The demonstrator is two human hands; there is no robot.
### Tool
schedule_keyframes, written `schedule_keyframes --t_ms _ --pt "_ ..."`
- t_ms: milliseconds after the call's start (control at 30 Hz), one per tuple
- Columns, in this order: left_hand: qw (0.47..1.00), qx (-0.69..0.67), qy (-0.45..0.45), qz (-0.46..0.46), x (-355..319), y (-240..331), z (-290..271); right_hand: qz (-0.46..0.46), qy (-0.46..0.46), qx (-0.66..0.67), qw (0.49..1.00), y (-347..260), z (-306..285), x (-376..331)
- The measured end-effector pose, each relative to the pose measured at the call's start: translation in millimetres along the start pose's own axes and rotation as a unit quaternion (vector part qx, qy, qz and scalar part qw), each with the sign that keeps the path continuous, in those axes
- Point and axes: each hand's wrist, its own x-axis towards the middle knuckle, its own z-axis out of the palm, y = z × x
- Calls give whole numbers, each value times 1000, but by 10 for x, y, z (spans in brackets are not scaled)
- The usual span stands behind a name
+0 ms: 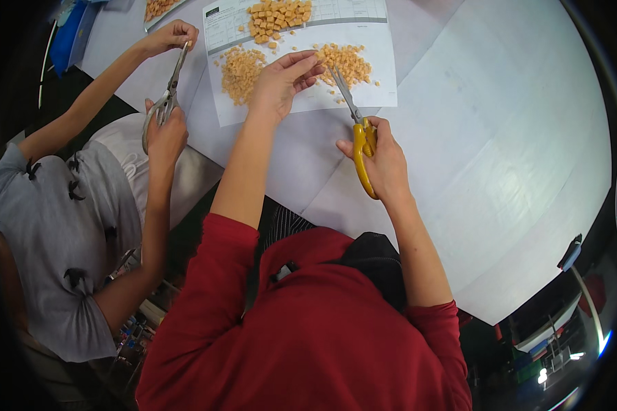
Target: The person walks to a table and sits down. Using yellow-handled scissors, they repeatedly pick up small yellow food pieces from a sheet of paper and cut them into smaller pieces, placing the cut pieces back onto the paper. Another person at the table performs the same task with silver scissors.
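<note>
On the paper sheet (384, 51), the left heap (238, 77) and right heap of small bits (351, 65) looked already cut, the larger cubes (278, 16) above seemingly left uncut, while the right hand (388, 164) gripped yellow-handled scissors (358, 147) and the left hand (281, 82) bunched its fingertips near the blades, around what I couldn't tell.

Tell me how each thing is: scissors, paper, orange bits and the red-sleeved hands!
Yellow-handled scissors: held, blades slightly apart.
Right hand: gripping the yellow handles.
Left hand: fingertips pinched, contents unclear.
Other person's scissors: held, blades nearly shut.
Paper: flat, partly covered.
Small orange bits: two heaps.
Bigger orange cubes: one loose pile.
</note>
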Motion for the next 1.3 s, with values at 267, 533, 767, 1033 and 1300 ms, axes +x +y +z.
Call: schedule_keyframes --t_ms 267,533,767,1033,1300 --pt "997 -75 7 -15 -355 -201 1 -32 11 -40 999 21 66 -117" --pt "995 -98 3 -14 -446 -253 -26 -36 8 -56 998 24 94 -183" --pt "998 -53 10 23 -441 -257 -61 -42 0 -56 998 3 107 -184" --pt "999 -32 19 13 -391 -309 -72 -33 -11 -64 997 61 143 -107" --pt "997 -5 73 -22 -270 -487 -76 11 -43 -68 997 128 220 10"
